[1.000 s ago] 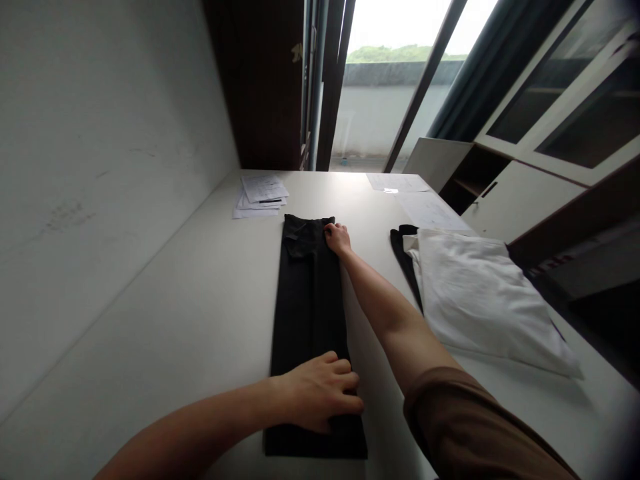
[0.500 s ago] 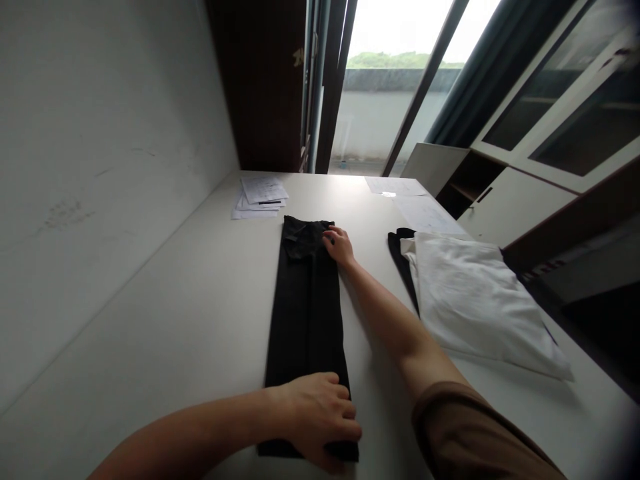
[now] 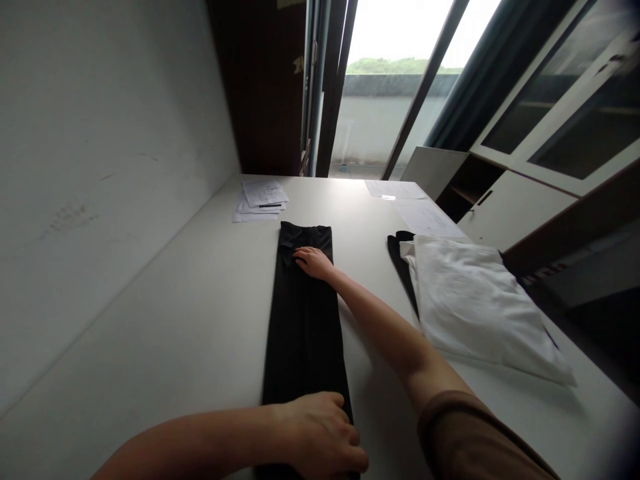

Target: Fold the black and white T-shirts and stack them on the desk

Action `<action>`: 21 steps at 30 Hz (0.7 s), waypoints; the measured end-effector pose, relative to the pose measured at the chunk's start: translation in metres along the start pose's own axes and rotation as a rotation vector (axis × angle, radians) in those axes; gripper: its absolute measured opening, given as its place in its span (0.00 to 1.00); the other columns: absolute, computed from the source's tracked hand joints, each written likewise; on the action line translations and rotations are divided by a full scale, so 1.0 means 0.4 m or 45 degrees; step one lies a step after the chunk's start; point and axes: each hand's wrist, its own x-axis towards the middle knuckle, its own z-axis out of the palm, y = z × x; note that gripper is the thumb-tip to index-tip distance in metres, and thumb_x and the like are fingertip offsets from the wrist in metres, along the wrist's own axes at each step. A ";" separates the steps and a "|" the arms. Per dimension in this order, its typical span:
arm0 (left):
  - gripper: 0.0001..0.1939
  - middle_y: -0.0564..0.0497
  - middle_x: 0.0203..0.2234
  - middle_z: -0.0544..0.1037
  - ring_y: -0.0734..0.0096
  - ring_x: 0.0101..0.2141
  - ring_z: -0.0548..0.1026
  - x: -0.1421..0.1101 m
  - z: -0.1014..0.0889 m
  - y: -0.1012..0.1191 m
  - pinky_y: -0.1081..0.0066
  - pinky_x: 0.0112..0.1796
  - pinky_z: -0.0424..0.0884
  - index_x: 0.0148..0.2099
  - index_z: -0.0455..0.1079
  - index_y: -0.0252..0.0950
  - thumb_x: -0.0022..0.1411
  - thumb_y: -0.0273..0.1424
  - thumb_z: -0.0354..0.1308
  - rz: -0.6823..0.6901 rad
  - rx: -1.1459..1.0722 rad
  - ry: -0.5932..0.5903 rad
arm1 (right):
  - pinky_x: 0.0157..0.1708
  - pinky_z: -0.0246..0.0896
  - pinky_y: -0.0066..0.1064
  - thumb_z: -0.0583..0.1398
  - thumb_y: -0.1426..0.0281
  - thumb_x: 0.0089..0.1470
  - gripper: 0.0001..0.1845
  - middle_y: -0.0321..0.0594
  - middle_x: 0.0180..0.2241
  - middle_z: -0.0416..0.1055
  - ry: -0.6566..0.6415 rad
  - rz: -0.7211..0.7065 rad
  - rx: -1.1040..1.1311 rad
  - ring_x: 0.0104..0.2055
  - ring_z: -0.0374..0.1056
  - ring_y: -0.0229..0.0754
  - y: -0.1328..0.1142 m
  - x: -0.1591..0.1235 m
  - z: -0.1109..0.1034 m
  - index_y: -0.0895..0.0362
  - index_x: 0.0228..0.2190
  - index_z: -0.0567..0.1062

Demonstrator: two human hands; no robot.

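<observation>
black trousers (image 3: 305,333) lengthwise on counter (image 3: 190,320) | right hand (image 3: 314,263) laid flat, far end | left hand (image 3: 325,433) curled at near right edge, cannot tell if pinching | best smoothed lightly, near end steadied

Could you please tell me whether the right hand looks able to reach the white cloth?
Probably yes: nothing visible stands between the right hand, on the black garment, and the white cloth.
</observation>
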 end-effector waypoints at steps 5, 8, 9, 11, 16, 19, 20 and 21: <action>0.13 0.55 0.28 0.80 0.64 0.29 0.78 -0.001 0.019 0.000 0.62 0.32 0.62 0.41 0.73 0.40 0.59 0.42 0.65 -0.002 -0.038 0.010 | 0.64 0.46 0.64 0.55 0.55 0.67 0.25 0.48 0.66 0.61 -0.076 0.129 -0.092 0.69 0.52 0.60 -0.045 0.089 0.048 0.45 0.63 0.69; 0.15 0.54 0.30 0.81 0.63 0.30 0.78 -0.008 0.029 -0.003 0.61 0.34 0.63 0.44 0.72 0.41 0.60 0.43 0.64 0.013 -0.035 0.037 | 0.64 0.40 0.71 0.52 0.53 0.68 0.27 0.50 0.68 0.57 -0.056 0.274 -0.101 0.70 0.48 0.62 -0.054 0.145 0.068 0.46 0.64 0.67; 0.15 0.54 0.31 0.81 0.62 0.31 0.78 -0.010 0.032 -0.004 0.60 0.35 0.63 0.45 0.72 0.41 0.61 0.44 0.63 0.021 -0.033 0.039 | 0.64 0.37 0.73 0.51 0.53 0.69 0.28 0.50 0.69 0.56 -0.036 0.327 -0.100 0.71 0.47 0.62 -0.053 0.161 0.073 0.46 0.65 0.66; 0.15 0.53 0.32 0.81 0.62 0.31 0.78 -0.011 0.038 -0.008 0.60 0.35 0.64 0.45 0.72 0.41 0.61 0.44 0.63 0.045 -0.039 0.037 | 0.63 0.33 0.75 0.50 0.52 0.69 0.29 0.51 0.70 0.53 -0.002 0.426 -0.092 0.71 0.44 0.64 -0.048 0.186 0.079 0.47 0.66 0.64; 0.12 0.54 0.32 0.81 0.63 0.32 0.77 -0.013 0.041 -0.017 0.60 0.35 0.64 0.44 0.72 0.40 0.65 0.42 0.60 0.079 -0.039 0.095 | 0.63 0.28 0.76 0.50 0.51 0.69 0.31 0.55 0.71 0.50 0.010 0.489 -0.074 0.73 0.40 0.65 -0.013 0.211 0.083 0.51 0.66 0.64; 0.10 0.54 0.32 0.80 0.64 0.32 0.77 -0.017 0.034 -0.018 0.60 0.35 0.64 0.44 0.72 0.40 0.66 0.40 0.59 0.092 -0.026 0.112 | 0.65 0.28 0.72 0.50 0.51 0.69 0.31 0.55 0.71 0.50 0.045 0.543 -0.096 0.73 0.39 0.63 0.021 0.208 0.080 0.52 0.65 0.65; 0.11 0.54 0.31 0.80 0.64 0.32 0.76 -0.018 0.032 -0.018 0.60 0.35 0.64 0.43 0.73 0.40 0.66 0.41 0.59 0.094 -0.024 0.117 | 0.65 0.28 0.71 0.50 0.51 0.69 0.31 0.55 0.71 0.50 0.053 0.569 -0.102 0.73 0.39 0.62 0.033 0.206 0.077 0.52 0.65 0.65; 0.12 0.54 0.31 0.80 0.64 0.32 0.76 -0.018 0.031 -0.018 0.60 0.35 0.64 0.42 0.73 0.39 0.66 0.42 0.59 0.093 -0.019 0.127 | 0.66 0.29 0.69 0.49 0.51 0.69 0.31 0.54 0.71 0.50 0.057 0.585 -0.106 0.74 0.39 0.62 0.045 0.203 0.074 0.52 0.65 0.65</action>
